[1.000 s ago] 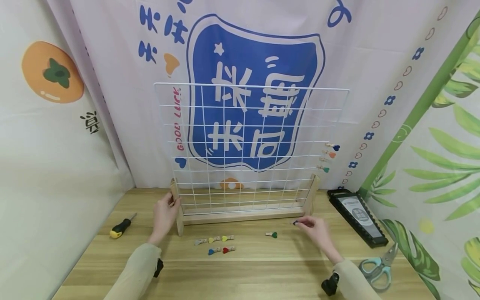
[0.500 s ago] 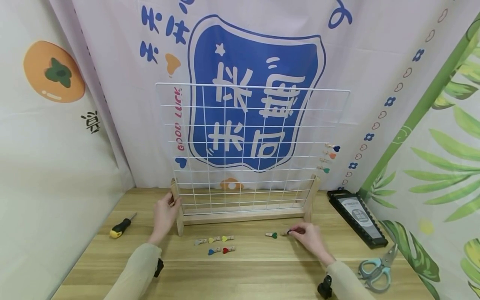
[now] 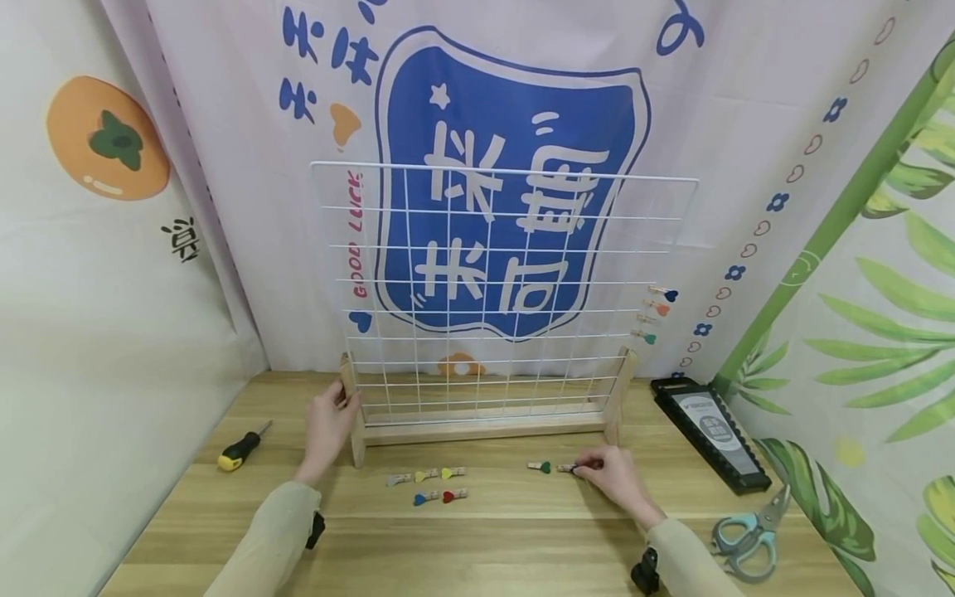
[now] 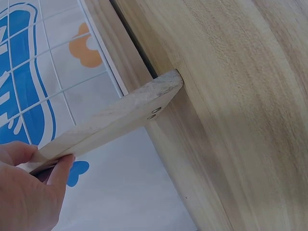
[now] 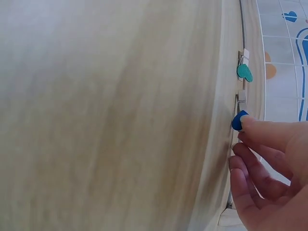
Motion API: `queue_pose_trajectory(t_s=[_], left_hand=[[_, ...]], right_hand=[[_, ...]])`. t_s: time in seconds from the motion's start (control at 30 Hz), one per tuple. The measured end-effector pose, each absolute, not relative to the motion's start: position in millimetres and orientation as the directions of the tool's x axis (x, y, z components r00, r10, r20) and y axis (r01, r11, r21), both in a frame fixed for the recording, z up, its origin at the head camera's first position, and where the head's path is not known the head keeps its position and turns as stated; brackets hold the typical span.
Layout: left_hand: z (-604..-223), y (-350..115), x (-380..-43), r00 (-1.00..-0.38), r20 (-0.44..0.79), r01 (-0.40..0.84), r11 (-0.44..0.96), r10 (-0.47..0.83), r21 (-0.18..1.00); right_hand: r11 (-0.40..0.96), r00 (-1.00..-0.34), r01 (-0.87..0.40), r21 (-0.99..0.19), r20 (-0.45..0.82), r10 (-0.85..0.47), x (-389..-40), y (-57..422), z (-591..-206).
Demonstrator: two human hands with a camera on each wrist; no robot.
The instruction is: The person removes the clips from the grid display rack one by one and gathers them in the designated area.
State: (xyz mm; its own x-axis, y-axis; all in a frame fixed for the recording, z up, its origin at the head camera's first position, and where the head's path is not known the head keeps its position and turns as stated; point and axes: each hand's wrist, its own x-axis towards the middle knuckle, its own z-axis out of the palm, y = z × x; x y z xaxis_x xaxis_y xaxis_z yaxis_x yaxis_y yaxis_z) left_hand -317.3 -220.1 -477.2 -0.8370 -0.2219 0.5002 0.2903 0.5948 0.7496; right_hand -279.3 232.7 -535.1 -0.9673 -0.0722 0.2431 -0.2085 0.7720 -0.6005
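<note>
A white wire grid stands upright in a wooden stand. My left hand grips the stand's left upright between thumb and fingers. On the table in front of the stand's right part, my right hand pinches the heart end of a small wooden clothespin with a dark blue heart. Just left of it in the head view lies a clothespin with a green heart, apart from it and roughly in line. The thumb covers part of the blue heart in the right wrist view.
Several heart clothespins lie left of centre; others hang on the grid's right edge. A screwdriver lies at left. At right are a black case and scissors.
My right hand has moved left with the blue-heart clothespin and lowered it to the table beside the green-heart one. My left hand has stayed on the upright.
</note>
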Motion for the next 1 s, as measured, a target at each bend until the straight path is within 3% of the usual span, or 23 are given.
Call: queue_pose_trajectory(t_s=[0.3,0.57,0.73,1.0], left_hand=[[-476,-220,-317,-0.827,0.519,0.300,0.609,-0.218,0.734],[-476,-220,-317,-0.820,0.529,0.312,0.603,-0.219,0.734],[-476,-220,-315,-0.816,0.536,0.321,0.602,-0.216,0.731],[-477,-220,-315,-0.824,0.521,0.307,0.598,-0.222,0.740]], right_hand=[[0.725,-0.971,-0.201,-0.659,0.232,-0.058,-281,239,-520],[0.725,-0.951,-0.239,-0.646,0.307,-0.040,-286,257,-451],[0.720,-0.912,-0.235,-0.653,0.405,0.070,-289,276,-398],[0.566,-0.824,-0.226,-0.793,0.466,0.323,-301,294,-341]])
